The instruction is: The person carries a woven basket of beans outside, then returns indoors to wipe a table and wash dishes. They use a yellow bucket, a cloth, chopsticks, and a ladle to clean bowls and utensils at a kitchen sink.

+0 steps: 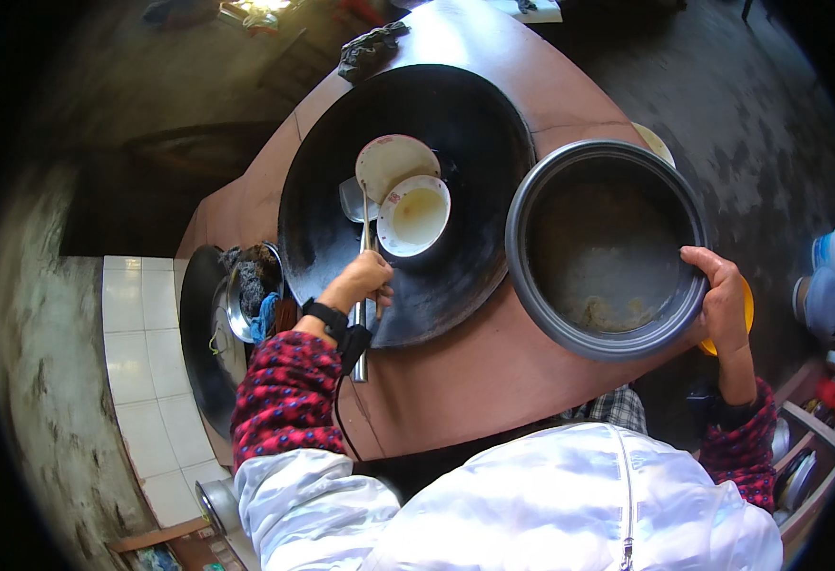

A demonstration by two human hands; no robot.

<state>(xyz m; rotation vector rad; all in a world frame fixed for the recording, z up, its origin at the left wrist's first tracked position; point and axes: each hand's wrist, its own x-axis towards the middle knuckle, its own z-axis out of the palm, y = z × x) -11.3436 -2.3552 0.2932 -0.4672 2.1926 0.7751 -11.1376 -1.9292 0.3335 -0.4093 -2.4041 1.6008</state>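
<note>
My left hand (369,277) is closed around thin sticks (366,221), which look like chopsticks. Their tips reach over a white bowl (392,160) with a red rim. In front of that one, a second white bowl (417,214) holds some cloudy, yellowish liquid. Both bowls are inside a large black wok (446,300). A metal spatula (360,367) runs beneath my left hand, its blade partly hidden by the bowls. With my right hand (724,300) I grip the rim of a dark round inner pot (606,246), which has shallow murky liquid and brownish residue at its bottom.
The wok is set in a reddish stove counter (453,400). A crumpled dark rag (371,51) lies at its far edge. On the left a metal bowl (235,307) holds scrubbers and a blue cloth. A yellow container (748,314) is partly hidden behind my right hand. Tubs (824,300) stand farther right.
</note>
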